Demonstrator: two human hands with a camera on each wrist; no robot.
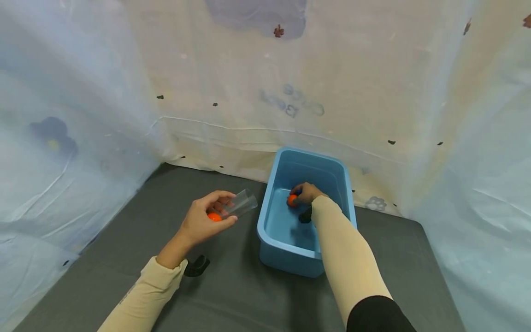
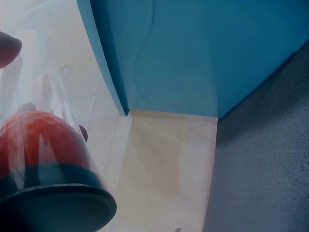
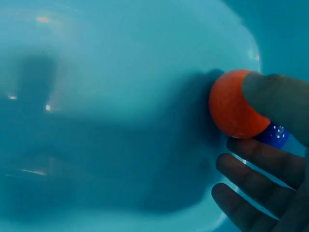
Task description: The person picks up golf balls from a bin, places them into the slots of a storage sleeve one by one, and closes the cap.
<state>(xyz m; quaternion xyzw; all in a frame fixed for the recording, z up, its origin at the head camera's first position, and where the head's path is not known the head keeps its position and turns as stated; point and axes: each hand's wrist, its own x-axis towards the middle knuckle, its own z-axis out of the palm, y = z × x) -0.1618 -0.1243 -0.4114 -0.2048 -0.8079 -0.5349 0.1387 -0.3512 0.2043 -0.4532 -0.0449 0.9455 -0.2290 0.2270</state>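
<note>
My left hand [image 1: 198, 222] holds a clear plastic tube [image 1: 245, 203] tilted, its open end toward the blue tub [image 1: 290, 249]. An orange dimpled ball [image 2: 43, 137] sits at the tube's dark base [image 2: 58, 205] in the left wrist view. Inside the tub, my right hand [image 1: 310, 192] pinches another orange ball [image 3: 234, 104] close to the tub's wall, thumb on top. Partly hidden behind that ball is a speckled blue ball [image 3: 276, 136]; whether the fingers touch it I cannot tell.
The tub stands on a dark grey table surface [image 1: 232, 286], near its back edge. Pale patterned sheeting [image 1: 232, 120] hangs behind and at both sides. A black wrist strap piece [image 1: 197, 266] juts below the left wrist.
</note>
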